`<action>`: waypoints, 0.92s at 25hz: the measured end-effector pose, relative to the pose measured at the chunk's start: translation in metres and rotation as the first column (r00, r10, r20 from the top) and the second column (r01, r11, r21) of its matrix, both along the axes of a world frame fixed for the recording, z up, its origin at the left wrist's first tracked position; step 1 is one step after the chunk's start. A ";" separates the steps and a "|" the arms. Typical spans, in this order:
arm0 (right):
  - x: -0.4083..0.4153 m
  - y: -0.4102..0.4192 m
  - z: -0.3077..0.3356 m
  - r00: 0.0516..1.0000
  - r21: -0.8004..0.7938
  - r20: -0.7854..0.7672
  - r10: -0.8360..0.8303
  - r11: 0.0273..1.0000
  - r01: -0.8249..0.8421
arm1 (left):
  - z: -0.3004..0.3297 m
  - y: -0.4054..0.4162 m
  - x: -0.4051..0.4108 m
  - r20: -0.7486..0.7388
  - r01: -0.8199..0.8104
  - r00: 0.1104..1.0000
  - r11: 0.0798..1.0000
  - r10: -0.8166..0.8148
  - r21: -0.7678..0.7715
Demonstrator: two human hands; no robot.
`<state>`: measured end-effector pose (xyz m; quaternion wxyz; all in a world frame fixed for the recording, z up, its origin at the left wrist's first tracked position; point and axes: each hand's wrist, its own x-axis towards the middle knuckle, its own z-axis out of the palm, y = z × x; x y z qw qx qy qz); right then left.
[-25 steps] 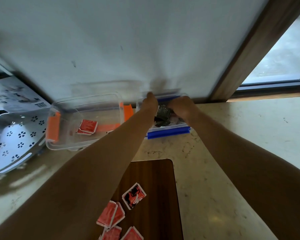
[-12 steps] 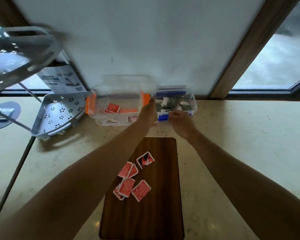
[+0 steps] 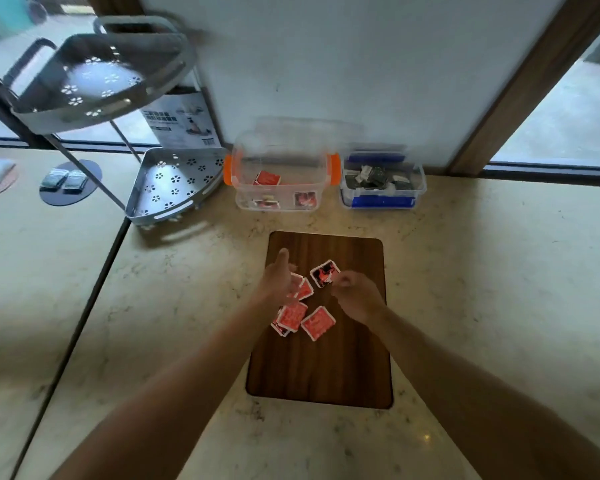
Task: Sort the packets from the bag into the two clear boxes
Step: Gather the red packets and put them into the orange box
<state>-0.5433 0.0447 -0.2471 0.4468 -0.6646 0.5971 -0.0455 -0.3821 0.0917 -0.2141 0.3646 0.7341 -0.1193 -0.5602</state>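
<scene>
1. My left hand (image 3: 280, 280) hangs over the wooden board (image 3: 321, 368), palm open and fingers spread, thumb pointing up toward the wall; it has hold of nothing, though it covers part of the red packets (image 3: 303, 311) lying under it.
2. My right hand (image 3: 355, 297) is just beside it, fingers curled in loosely. Its fingertips sit at the edge of the red-and-black packet (image 3: 324, 273) — the blur keeps me from telling whether they have pinched it or only touch it.
3. The red packets lie in a loose cluster on the upper half of the board, some overlapping; the red-and-black one is at the far right of the group, tilted.
4. At the back of the stone counter (image 3: 482, 271), against the wall, stand the two clear boxes side by side, near but apart. The orange-handled box (image 3: 280, 176) on the left holds a few red packets; the blue-clipped box (image 3: 382, 183) on the right holds dark packets (image 3: 376, 174) with some white on them.
5. Both boxes are open at the top, well apart from my hands.
6. Left of the orange-handled box a grey corner shelf (image 3: 174, 185) with flower-shaped holes rests on the counter — a second tier (image 3: 97, 77) of it shows higher up, blurred.
7. A printed carton (image 3: 181, 119) stands behind the shelf, leaning on the wall.
</scene>
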 end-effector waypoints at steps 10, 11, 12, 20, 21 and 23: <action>0.029 -0.021 -0.027 0.972 -0.159 -0.207 -0.109 0.984 0.077 | -0.034 0.029 0.019 -0.134 -0.076 0.987 0.994 0.087 0.084; 0.032 -0.020 -0.030 0.966 -0.156 -0.231 -0.117 0.984 0.082 | -0.035 0.030 0.020 -0.143 -0.095 0.984 0.990 0.109 0.102; 0.035 -0.018 -0.034 0.959 -0.163 -0.259 -0.116 0.984 0.075 | -0.038 0.031 0.021 -0.146 -0.104 0.982 0.988 0.121 0.114; 0.021 -0.009 -0.036 0.976 -0.040 0.005 -0.219 0.975 0.219 | -0.047 0.040 0.024 -0.133 -0.113 0.983 0.988 0.126 0.101; 0.018 -0.004 -0.030 0.967 0.013 0.057 -0.249 0.968 0.249 | -0.045 0.042 0.021 -0.142 -0.116 0.981 0.989 0.129 0.097; 0.012 0.014 -0.017 0.967 0.066 0.117 -0.228 0.973 0.222 | -0.039 0.048 0.013 -0.164 -0.097 0.980 0.991 0.112 0.094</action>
